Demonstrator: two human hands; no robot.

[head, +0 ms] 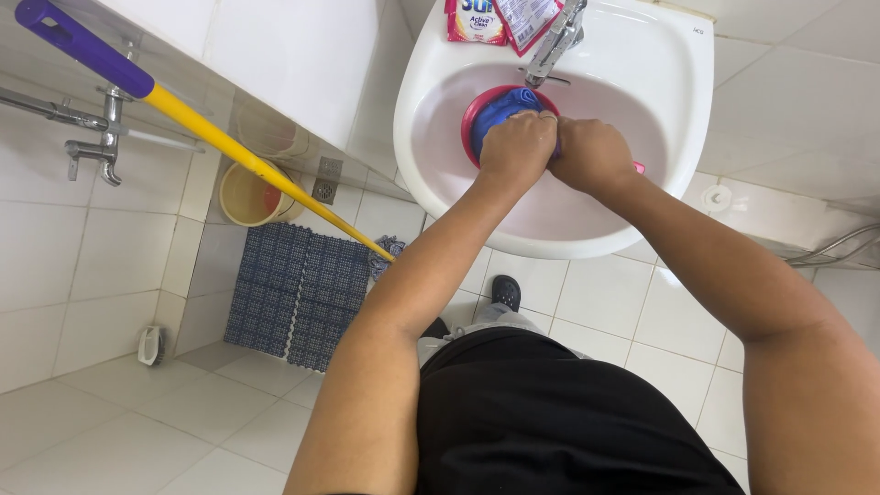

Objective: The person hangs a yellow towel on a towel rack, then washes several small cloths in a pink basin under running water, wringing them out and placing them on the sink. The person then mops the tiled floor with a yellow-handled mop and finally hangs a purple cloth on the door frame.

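Observation:
A white wash basin point(660, 64) hangs on the tiled wall. Inside it sits a red bowl point(477, 108) with a blue cloth point(502, 108) in it. My left hand point(518, 148) is clenched on the blue cloth over the bowl. My right hand point(594, 154) is pressed against the left one, fist closed on the same cloth. A small pink thing point(638, 168) peeks out beside my right wrist. The metal tap point(555, 41) stands just behind the bowl.
Red detergent sachets point(502, 18) lie on the basin's back rim. A mop with a yellow and purple handle point(211, 133) leans across the left. A cream bucket point(246, 194), blue floor mats point(298, 293), a wall tap point(101, 137) and a floor drain point(323, 190) are at left.

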